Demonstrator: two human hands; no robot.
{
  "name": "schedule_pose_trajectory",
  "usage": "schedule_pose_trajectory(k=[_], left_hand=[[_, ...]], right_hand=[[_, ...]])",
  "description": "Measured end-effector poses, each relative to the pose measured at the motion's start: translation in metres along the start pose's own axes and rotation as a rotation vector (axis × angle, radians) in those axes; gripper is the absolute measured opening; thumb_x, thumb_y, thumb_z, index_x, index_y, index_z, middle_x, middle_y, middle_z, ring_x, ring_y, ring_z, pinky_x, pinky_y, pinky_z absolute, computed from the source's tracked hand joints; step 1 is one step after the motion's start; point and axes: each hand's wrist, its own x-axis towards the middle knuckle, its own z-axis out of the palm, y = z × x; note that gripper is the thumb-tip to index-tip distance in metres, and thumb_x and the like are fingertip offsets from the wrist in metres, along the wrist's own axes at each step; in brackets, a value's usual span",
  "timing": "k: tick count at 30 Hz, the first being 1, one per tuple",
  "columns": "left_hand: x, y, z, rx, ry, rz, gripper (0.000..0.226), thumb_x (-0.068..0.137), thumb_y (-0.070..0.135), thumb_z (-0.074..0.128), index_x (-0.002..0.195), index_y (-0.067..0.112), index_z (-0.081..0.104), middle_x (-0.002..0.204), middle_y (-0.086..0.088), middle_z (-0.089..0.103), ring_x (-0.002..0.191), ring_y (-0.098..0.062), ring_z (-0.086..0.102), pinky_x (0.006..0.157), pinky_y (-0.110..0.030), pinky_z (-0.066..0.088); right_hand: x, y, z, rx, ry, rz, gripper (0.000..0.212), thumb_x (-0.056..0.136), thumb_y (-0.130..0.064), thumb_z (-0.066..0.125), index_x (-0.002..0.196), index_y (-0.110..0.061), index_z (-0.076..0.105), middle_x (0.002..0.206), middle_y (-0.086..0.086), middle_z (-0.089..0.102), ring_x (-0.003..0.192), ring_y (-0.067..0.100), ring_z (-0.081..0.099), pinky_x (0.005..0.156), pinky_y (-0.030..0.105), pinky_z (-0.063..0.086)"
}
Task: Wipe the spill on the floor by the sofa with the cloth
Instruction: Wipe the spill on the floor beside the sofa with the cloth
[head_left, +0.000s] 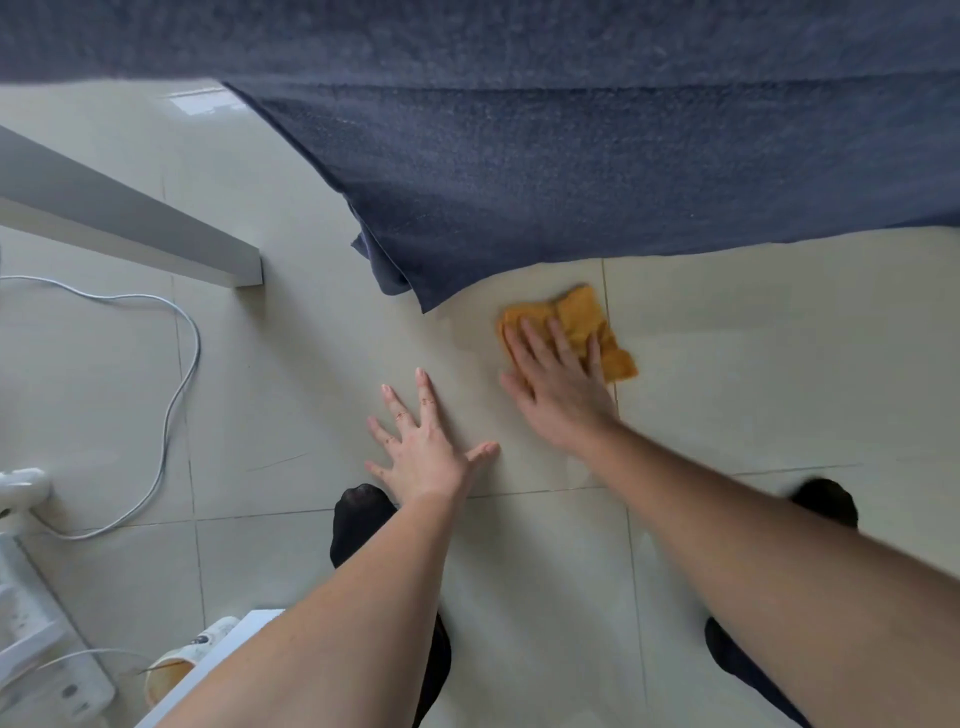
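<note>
An orange cloth (582, 317) lies crumpled on the pale tiled floor (753, 364), just in front of the dark blue sofa cover (571, 182). My right hand (558, 384) presses flat on the cloth's near part, fingers spread over it. My left hand (423, 441) rests flat on the bare tile to the left of the cloth, fingers apart and holding nothing. A faint wet sheen shows on the tile left of the cloth; the spill itself is hard to make out.
The sofa cover's corner (400, 275) hangs to the floor left of the cloth. A white table edge (156, 228) juts in at left, with a white cable (176, 395) looping below it. A power strip (57, 675) and a cup (171, 670) sit bottom left. My dark-socked feet (363, 519) stand below.
</note>
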Motion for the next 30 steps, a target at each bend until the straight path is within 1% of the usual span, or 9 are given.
schedule_pose_trajectory(k=[5,8,12,16,20,25,27,28,30], left_hand=[[0.001,0.000,0.002,-0.090,-0.022,0.002,0.141,0.069,0.068,0.085,0.157,0.053,-0.024,0.173,0.001,-0.029,0.159,-0.045,-0.015,0.115,-0.076,0.026],[0.002,-0.001,0.005,-0.116,-0.014,0.006,0.141,0.070,0.066,0.086,0.158,0.053,-0.023,0.173,0.001,-0.029,0.158,-0.046,-0.016,0.115,-0.077,0.023],[0.005,-0.001,0.006,-0.141,-0.024,-0.003,0.141,0.071,0.064,0.087,0.156,0.056,-0.025,0.172,0.003,-0.031,0.158,-0.045,-0.018,0.116,-0.077,0.021],[0.005,-0.002,0.008,-0.135,-0.014,-0.004,0.141,0.070,0.064,0.087,0.155,0.057,-0.026,0.171,0.002,-0.031,0.158,-0.046,-0.019,0.115,-0.078,0.021],[0.006,-0.004,0.010,-0.144,-0.001,-0.003,0.143,0.068,0.065,0.088,0.152,0.060,-0.027,0.172,0.004,-0.031,0.158,-0.045,-0.019,0.114,-0.079,0.020],[0.004,-0.003,0.008,-0.131,-0.002,-0.010,0.144,0.066,0.067,0.088,0.152,0.060,-0.028,0.171,0.005,-0.031,0.158,-0.044,-0.019,0.114,-0.078,0.020],[0.003,0.000,0.005,-0.126,-0.033,-0.020,0.143,0.068,0.066,0.087,0.154,0.056,-0.026,0.172,0.003,-0.031,0.158,-0.045,-0.018,0.116,-0.077,0.020],[0.002,0.001,0.003,-0.120,-0.040,-0.027,0.140,0.069,0.066,0.086,0.158,0.053,-0.022,0.173,0.001,-0.028,0.158,-0.046,-0.015,0.118,-0.075,0.020],[0.000,0.003,0.000,-0.088,0.037,0.001,0.120,0.078,0.064,0.080,0.167,0.042,0.002,0.177,-0.007,-0.007,0.160,-0.044,0.003,0.124,-0.064,0.021]], right_hand=[[-0.095,0.093,0.036,-0.096,-0.055,0.053,0.068,0.098,-0.073,-0.004,0.161,-0.051,-0.016,0.174,-0.023,-0.010,0.159,0.010,-0.017,0.129,0.055,-0.006],[-0.072,0.145,-0.003,0.019,0.007,0.269,0.068,0.095,-0.075,-0.008,0.157,-0.053,-0.025,0.173,-0.023,-0.019,0.161,0.014,-0.016,0.127,0.062,0.001],[0.007,0.118,-0.049,0.223,0.148,0.444,0.072,0.100,-0.071,0.004,0.164,-0.043,-0.015,0.175,-0.015,-0.014,0.162,0.024,-0.014,0.122,0.074,0.000],[0.047,0.046,-0.047,0.137,0.080,0.206,0.069,0.101,-0.065,0.004,0.165,-0.042,-0.008,0.175,-0.019,-0.011,0.162,0.024,-0.013,0.120,0.075,-0.007],[0.001,0.016,0.003,-0.015,-0.004,-0.060,0.066,0.100,-0.065,-0.002,0.164,-0.048,-0.003,0.175,-0.021,0.000,0.163,0.017,-0.010,0.123,0.069,-0.010],[-0.075,0.035,0.044,0.036,-0.114,-0.119,0.064,0.103,-0.068,0.017,0.164,-0.052,0.007,0.172,-0.027,0.003,0.162,0.008,-0.007,0.125,0.061,-0.013],[-0.083,0.031,0.040,0.141,-0.067,-0.104,0.059,0.104,-0.056,0.039,0.162,-0.047,0.030,0.171,-0.023,0.021,0.162,0.010,0.008,0.128,0.058,-0.003],[-0.085,0.028,0.033,0.216,0.029,-0.079,0.054,0.102,-0.045,0.051,0.156,-0.041,0.047,0.166,-0.015,0.041,0.158,0.014,0.027,0.128,0.054,0.013],[-0.084,0.027,0.017,0.283,0.347,0.008,0.036,0.094,-0.023,0.068,0.130,-0.026,0.075,0.127,0.003,0.077,0.124,0.027,0.067,0.105,0.042,0.050]])
